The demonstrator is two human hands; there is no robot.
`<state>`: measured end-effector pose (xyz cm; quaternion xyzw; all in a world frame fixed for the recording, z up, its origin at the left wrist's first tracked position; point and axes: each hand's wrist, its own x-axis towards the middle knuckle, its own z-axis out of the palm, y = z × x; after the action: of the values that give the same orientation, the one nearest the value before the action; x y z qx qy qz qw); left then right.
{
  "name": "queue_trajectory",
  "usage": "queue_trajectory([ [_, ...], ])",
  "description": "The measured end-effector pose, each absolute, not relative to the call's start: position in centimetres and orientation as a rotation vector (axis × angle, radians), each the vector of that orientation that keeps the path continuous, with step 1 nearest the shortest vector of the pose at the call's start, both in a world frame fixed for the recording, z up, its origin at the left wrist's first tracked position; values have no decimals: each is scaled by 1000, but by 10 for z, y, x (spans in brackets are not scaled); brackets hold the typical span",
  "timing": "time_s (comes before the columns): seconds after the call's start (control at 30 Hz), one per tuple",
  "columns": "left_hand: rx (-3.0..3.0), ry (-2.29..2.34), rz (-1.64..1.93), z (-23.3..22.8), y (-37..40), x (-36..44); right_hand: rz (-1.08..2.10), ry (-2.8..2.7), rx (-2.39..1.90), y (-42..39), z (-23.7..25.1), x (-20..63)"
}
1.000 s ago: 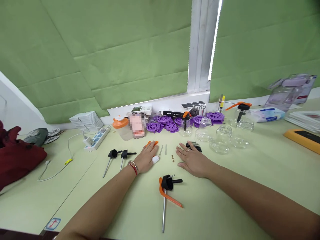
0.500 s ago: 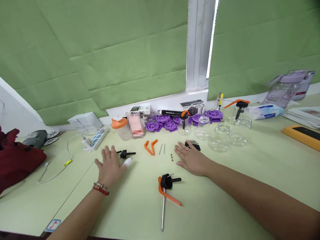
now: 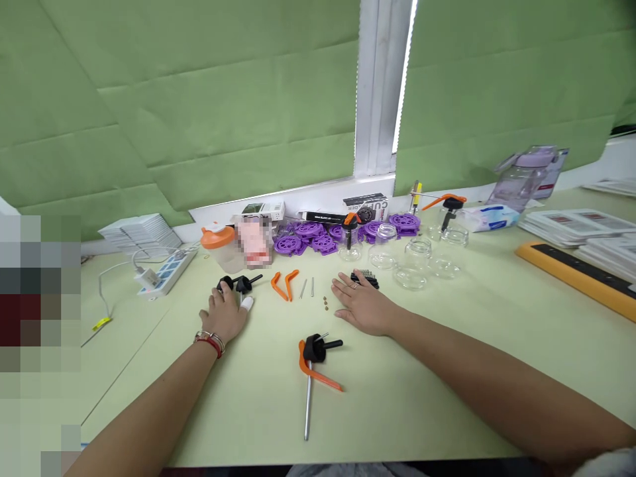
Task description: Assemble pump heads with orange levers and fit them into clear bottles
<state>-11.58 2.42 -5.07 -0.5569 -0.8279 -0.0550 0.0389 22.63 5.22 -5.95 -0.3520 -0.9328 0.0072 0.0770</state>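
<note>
My left hand (image 3: pixel 223 317), with white tape on the thumb, reaches over two black plastic parts with stems (image 3: pixel 244 285). Its fingers are apart and slightly bent, and the fingertips touch or nearly touch the left part; the contact is partly hidden. My right hand (image 3: pixel 365 306) lies flat with fingers stretched beside a cluster of metal springs and black pieces (image 3: pixel 366 278). Three small brown bits (image 3: pixel 326 303) are left of it. Between the hands lie two bent orange handles (image 3: pixel 285 285) and two thin metal pins (image 3: pixel 313 287). Nearer me, a black part (image 3: pixel 315 348) lies with an orange handle (image 3: pixel 322 379) and a metal rod (image 3: pixel 308 407).
Purple plastic discs (image 3: pixel 308 230) and clear glass jars (image 3: pixel 411 265) line the back. An orange-lidded cup (image 3: pixel 217 240) and a power strip (image 3: pixel 171 273) are at the left. A tissue pack (image 3: pixel 491 218), a purple bottle (image 3: pixel 525 177) and an orange-and-black tool (image 3: pixel 581 275) are at the right.
My left hand has moved in to the black parts, its fingers less spread than before. My right hand stays flat by the springs. The whole view has shifted slightly.
</note>
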Motion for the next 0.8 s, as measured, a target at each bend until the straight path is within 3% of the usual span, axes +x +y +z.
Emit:
queue_trajectory([
  [0.2,-1677,-2368,-219,-33,13,-104,0,-2775,-1012,54,-62,227],
  [0.3,-2092,-2089,-313,-4,-11,-70,-22,-2762,-980,56,-61,227],
  [0.47,-2649,-2064,78,16,-46,0,-43,-2614,-823,42,-44,227],
  [0.67,-2737,-2109,50,0,-34,21,417,-2668,-745,14,-30,219],
  [0.8,-2812,-2072,35,1,-18,20,530,-2670,-792,16,-36,215],
])
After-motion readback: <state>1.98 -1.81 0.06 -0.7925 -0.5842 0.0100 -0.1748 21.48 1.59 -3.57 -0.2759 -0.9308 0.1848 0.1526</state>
